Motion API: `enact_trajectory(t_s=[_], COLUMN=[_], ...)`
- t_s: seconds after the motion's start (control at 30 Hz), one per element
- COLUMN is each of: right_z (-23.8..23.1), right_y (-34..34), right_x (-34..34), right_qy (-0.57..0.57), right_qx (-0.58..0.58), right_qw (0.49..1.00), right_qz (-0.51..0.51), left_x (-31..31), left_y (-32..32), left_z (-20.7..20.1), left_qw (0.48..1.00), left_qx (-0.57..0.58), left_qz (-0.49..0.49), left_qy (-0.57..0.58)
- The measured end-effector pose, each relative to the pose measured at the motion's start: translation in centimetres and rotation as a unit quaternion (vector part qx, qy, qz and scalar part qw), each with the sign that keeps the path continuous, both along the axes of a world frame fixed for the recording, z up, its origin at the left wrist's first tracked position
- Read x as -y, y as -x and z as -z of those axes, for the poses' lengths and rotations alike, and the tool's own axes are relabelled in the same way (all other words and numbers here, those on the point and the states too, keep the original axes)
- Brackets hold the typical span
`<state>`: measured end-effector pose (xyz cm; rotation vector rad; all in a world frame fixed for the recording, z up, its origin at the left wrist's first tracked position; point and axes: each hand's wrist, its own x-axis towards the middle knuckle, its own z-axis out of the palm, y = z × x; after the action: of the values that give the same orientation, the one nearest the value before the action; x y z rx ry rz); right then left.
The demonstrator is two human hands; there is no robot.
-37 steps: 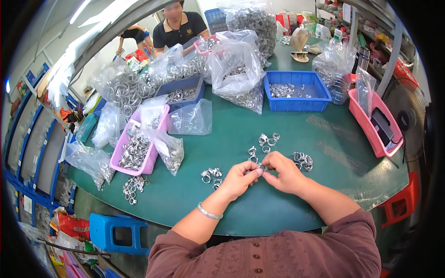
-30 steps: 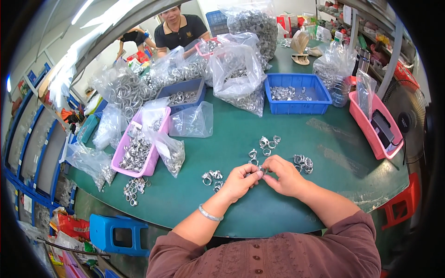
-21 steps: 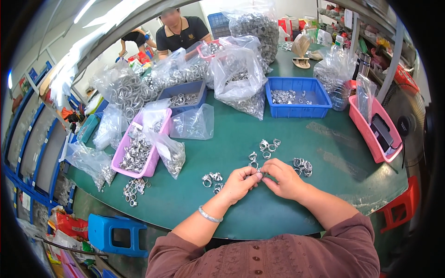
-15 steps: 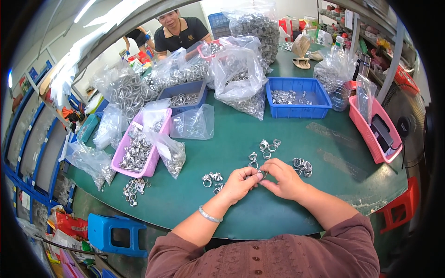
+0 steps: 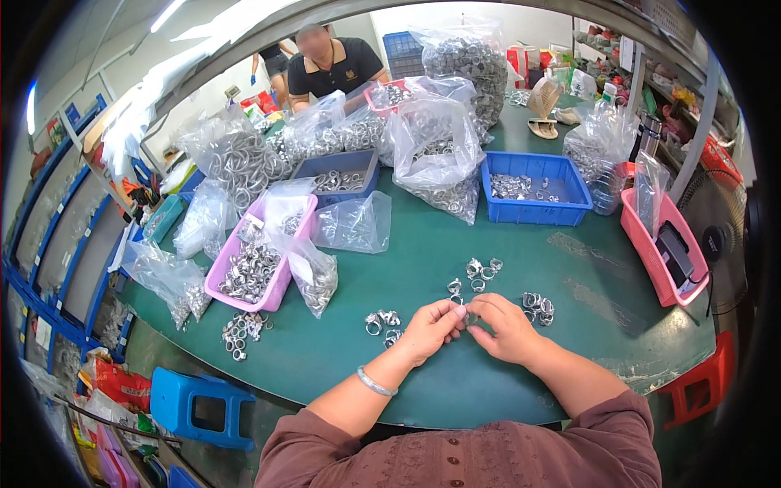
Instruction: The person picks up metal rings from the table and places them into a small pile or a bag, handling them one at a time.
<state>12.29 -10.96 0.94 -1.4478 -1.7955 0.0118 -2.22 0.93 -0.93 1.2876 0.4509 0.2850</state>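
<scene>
My left hand [image 5: 433, 329] and my right hand [image 5: 508, 332] meet over the near middle of the green table. Their fingertips close on a small silver metal ring [image 5: 471, 320], which the fingers partly hide. Just beyond the left fingertips stand a few similar metal rings [image 5: 455, 287], and another small cluster of rings [image 5: 478, 275] lies farther out. Beside my right hand sits a group of rings [image 5: 538, 308]. Left of my left hand are more loose rings [image 5: 382, 322].
A pink basket of metal rings [image 5: 218, 281] stands left, near clear bags of parts [image 5: 316, 281]. Blue bins [image 5: 537, 213] and large filled bags [image 5: 435, 175] line the back. A pink basket [image 5: 657, 259] holds a black device at right. Across the table is a person [image 5: 333, 69].
My view has shifted slightly, so the table things sit a little farther right. Both hands stay together on the ring, with small changes in the fingers. The person opposite tilts their head down.
</scene>
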Motion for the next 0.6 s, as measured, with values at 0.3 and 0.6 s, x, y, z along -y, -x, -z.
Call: enact_trajectory(t_s=[0.3, 0.6], right_z=[-0.56, -0.65], right_y=[0.3, 0.32], right_x=[0.11, -0.05], right_qy=[-0.004, -0.021], right_qx=[0.015, 0.026], right_qw=[1.0, 0.999], right_qz=[-0.013, -0.014], left_x=[-0.15, -0.03], left_y=[0.09, 0.04], left_z=[0.3, 0.2], left_qw=[1.0, 0.999], left_qx=[0.019, 0.022], left_qz=[0.019, 0.014], left_qy=[0.015, 0.034])
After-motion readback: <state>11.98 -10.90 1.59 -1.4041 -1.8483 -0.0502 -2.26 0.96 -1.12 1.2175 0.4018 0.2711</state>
